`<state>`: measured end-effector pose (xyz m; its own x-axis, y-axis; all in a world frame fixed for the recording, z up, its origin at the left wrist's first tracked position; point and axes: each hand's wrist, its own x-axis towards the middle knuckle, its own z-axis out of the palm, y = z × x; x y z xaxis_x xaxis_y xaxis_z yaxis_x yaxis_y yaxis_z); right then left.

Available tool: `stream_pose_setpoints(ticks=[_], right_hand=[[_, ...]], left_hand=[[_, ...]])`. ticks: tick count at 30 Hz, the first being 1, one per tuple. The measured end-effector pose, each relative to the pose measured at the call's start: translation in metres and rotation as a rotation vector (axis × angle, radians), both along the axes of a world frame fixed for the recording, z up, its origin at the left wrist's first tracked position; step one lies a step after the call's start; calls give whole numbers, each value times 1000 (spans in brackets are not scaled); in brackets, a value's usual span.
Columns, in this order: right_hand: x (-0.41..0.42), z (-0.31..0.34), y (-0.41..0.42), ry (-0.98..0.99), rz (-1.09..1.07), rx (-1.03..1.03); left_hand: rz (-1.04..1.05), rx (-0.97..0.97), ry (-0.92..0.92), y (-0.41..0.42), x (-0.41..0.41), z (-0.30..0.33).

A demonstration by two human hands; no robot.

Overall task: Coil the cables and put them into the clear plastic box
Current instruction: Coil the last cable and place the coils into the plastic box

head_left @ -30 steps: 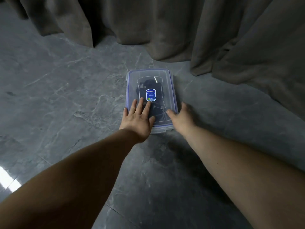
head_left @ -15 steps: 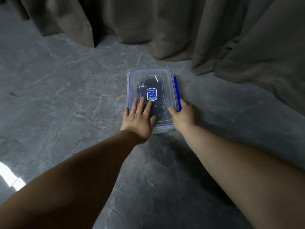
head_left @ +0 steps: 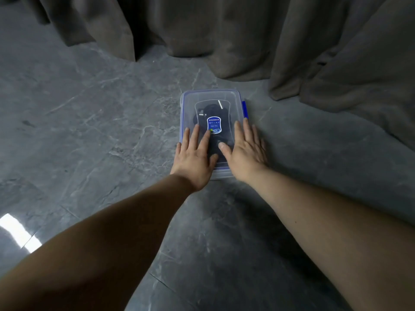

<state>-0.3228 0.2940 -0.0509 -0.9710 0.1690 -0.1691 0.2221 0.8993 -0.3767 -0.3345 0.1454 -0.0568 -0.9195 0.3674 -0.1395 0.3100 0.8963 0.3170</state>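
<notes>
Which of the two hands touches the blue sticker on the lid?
The left hand: one fingertip reaches the blue sticker on the lid. The right hand lies flat beside it, nearer the blue side clip.

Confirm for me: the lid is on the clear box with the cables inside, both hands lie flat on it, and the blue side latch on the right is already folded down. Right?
Not quite. In the head view the blue latch on the right sticks out from the clear box, not folded down. The rest holds: lid on, dark cables inside, left hand and right hand flat on it.
</notes>
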Motion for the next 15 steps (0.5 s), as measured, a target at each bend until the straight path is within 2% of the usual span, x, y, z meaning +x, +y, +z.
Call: stream_pose_setpoints(ticks=[4,7,9,12,15], right_hand=[[-5,-6,-5,-76,69,50],[-4,-8,-6,-92,70,65],[-4,-7,-7,-103,74,79],[-4,-6,-8,-110,80,98],[-4,-6,-8,-111,83,114]], left_hand=[[236,344,31,-4,-7,-2],[463,536,-128,-7,-20,-2],[541,589,-238,-10,-26,-6],[600,637,-238,-13,-29,-15],[678,774,-249,-13,-26,-17]])
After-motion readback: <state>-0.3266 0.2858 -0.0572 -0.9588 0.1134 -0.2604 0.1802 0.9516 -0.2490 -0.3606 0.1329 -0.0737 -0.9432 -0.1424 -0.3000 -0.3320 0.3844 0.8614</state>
